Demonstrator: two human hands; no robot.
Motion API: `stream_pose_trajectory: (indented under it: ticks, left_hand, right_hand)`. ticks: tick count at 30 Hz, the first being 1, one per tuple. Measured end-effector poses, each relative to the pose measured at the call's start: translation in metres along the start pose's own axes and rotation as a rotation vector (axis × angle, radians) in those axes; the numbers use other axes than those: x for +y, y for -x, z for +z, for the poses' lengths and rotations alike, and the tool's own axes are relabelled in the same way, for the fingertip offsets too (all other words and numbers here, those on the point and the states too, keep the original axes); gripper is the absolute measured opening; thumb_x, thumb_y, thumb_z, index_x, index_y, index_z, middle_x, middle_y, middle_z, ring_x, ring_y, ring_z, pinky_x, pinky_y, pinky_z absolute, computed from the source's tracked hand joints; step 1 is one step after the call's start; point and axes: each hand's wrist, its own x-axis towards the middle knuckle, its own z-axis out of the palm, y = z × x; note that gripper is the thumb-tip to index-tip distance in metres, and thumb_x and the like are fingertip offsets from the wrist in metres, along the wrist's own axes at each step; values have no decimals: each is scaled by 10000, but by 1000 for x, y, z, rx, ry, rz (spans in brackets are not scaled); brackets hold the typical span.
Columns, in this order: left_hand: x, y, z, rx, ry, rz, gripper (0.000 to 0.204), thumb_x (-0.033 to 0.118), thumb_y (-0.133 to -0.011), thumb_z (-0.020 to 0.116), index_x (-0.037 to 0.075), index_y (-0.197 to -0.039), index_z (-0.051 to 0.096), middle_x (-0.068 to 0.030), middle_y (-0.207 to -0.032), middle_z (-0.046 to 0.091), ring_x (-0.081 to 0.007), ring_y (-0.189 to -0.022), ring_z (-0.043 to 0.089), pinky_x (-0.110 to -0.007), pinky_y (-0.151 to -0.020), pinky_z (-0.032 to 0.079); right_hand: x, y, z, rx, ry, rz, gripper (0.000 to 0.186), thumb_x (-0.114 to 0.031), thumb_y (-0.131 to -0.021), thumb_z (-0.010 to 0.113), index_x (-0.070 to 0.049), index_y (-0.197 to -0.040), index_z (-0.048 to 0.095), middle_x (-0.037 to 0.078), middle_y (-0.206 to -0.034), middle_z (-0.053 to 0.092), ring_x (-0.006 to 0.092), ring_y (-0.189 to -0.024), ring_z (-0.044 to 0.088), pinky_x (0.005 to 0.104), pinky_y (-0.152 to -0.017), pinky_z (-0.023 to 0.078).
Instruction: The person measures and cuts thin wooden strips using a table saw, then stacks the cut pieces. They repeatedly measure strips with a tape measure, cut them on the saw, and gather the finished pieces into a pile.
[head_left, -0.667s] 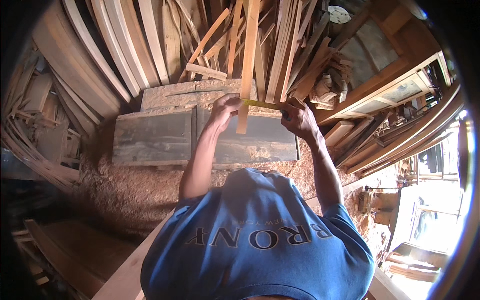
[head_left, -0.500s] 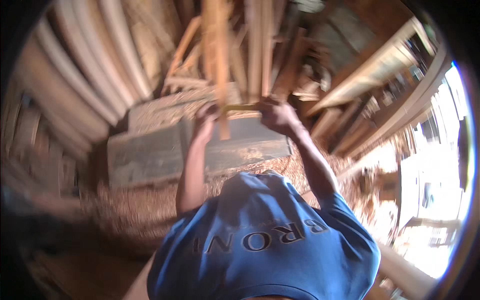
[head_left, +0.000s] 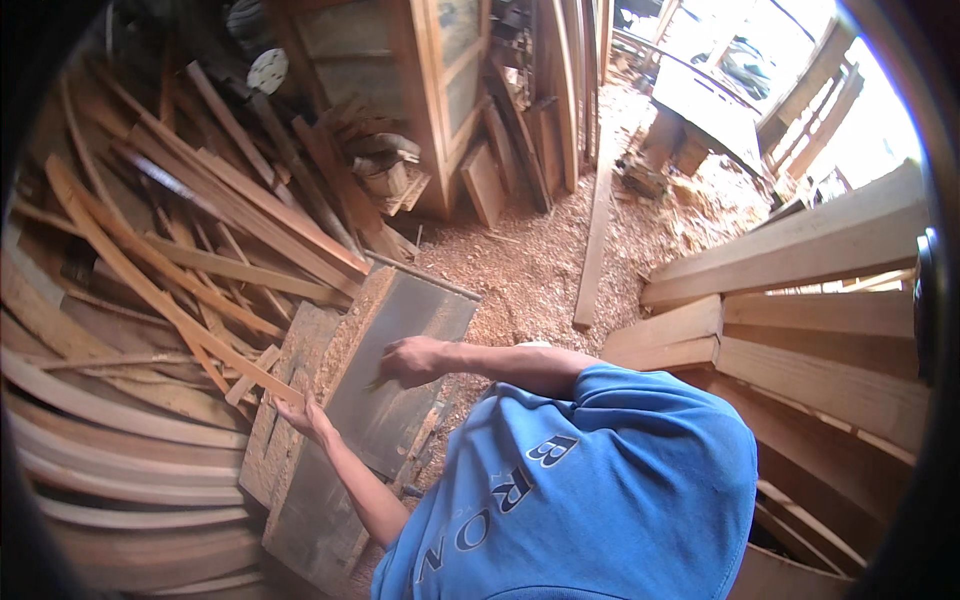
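My left hand (head_left: 303, 415) is closed around the near end of a long, narrow wooden strip (head_left: 205, 338), which slants away to the far left over a pile of other wood. Below both hands lies a long grey metal machine table (head_left: 430, 305), with sawdust along its left side. Over that table my right hand (head_left: 412, 361) is closed in a loose fist. A narrow yellow strip (head_left: 375, 384), like a tape measure, pokes out beneath its fingers; the rest of it is hidden in the hand.
Loose wooden strips (head_left: 215, 205) are heaped at the left, above stacked curved boards (head_left: 130, 475). Thick beams (head_left: 800, 240) lie at the right. Wood shavings (head_left: 520, 270) cover the floor, where a single plank (head_left: 597, 240) lies. A wooden frame (head_left: 425, 90) stands at the back.
My view has swung to the right. My hands, which had the yellow strip stretched between them, are now farther apart; the left grips the wooden strip's end, and the yellow strip shows only at my right hand.
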Motion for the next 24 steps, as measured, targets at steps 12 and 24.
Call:
stream_pose_trajectory:
  ticks: [12,24]
  left_hand:
    - [4,221,184,-907,311,-435,250,35,-887,661,12,-1131,614,-70,-1020,674,-142,-877,662,-260,-681,543]
    - [81,278,410,-1189,176,-442,257,72,-932,618,3,-1178,582,-90,-1040,680,-160,-889,669,-264,-703,553]
  right_hand:
    - [132,423,-47,-74,197,1381,250,-240,-725,607,-56,-844,728,186,-911,715,336,-869,698,429,-763,567]
    - [199,546,-107,218,-282,1641,432,-418,-772,665,-119,-1078,730,159,-1082,712,331,-1009,675,417,-878,540]
